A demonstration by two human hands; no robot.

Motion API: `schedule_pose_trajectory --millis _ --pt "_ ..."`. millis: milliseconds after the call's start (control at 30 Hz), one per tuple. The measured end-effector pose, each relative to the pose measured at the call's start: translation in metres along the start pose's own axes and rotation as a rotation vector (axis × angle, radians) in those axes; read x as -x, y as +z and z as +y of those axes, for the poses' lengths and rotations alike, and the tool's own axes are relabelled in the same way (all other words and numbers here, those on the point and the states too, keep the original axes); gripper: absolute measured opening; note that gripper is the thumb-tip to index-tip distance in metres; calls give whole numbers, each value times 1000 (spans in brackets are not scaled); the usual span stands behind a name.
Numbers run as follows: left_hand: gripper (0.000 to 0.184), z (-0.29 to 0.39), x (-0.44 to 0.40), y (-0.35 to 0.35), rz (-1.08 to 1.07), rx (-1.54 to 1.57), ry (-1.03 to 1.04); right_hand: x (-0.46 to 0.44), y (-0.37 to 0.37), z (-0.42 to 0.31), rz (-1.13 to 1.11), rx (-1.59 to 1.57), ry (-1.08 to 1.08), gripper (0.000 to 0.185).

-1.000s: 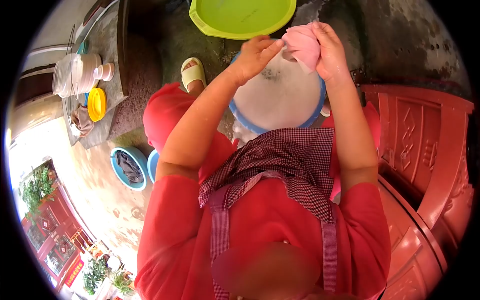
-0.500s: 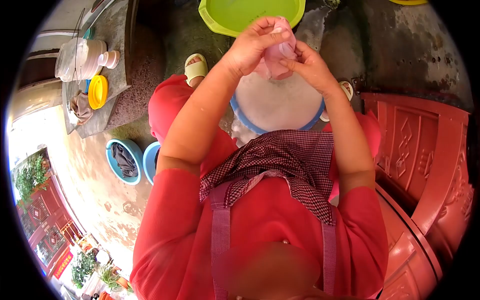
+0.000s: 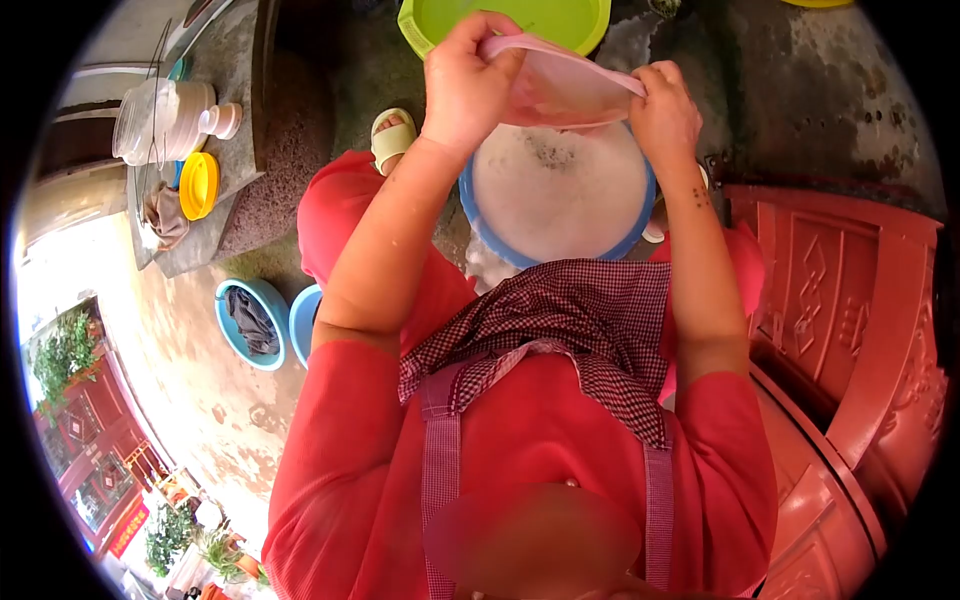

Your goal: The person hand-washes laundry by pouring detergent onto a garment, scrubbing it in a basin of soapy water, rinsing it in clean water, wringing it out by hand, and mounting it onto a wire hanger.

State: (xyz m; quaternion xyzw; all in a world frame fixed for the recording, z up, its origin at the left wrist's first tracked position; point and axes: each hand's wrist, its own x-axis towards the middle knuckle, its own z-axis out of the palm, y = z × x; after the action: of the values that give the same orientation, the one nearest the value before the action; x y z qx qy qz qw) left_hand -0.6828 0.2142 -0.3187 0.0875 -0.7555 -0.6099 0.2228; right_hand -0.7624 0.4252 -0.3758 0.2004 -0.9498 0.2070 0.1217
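Observation:
A thin pink cloth is stretched between my two hands above a blue-rimmed basin. My left hand pinches its left upper corner between thumb and fingers. At the other end, my right hand grips the cloth's right edge. The cloth hangs slack in the middle, its upper edge pulled nearly straight. Whitish, sudsy water fills the basin, with a dark patch of specks near its far side. What kind of garment or cloth this is, I cannot tell.
A lime-green tub stands just beyond my hands. Light-blue buckets, one holding dark cloth, stand at the left. A concrete ledge bears a yellow lid and clear containers. A red carved door panel is at right.
My hands have moved apart, spreading the bunched pink cloth out wide between them. My left hand shifted slightly left and up, my right hand to the right. More of the basin's water shows.

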Motion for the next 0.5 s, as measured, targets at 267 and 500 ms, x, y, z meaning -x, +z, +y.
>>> schedule_pose_trajectory --millis 267,500 --pt "11 -14 -23 -34 188 -11 12 -9 2 37 -212 -183 269 32" --pt "25 -22 -23 -58 -38 -359 -127 -2 -40 43 -664 -1133 317 31"
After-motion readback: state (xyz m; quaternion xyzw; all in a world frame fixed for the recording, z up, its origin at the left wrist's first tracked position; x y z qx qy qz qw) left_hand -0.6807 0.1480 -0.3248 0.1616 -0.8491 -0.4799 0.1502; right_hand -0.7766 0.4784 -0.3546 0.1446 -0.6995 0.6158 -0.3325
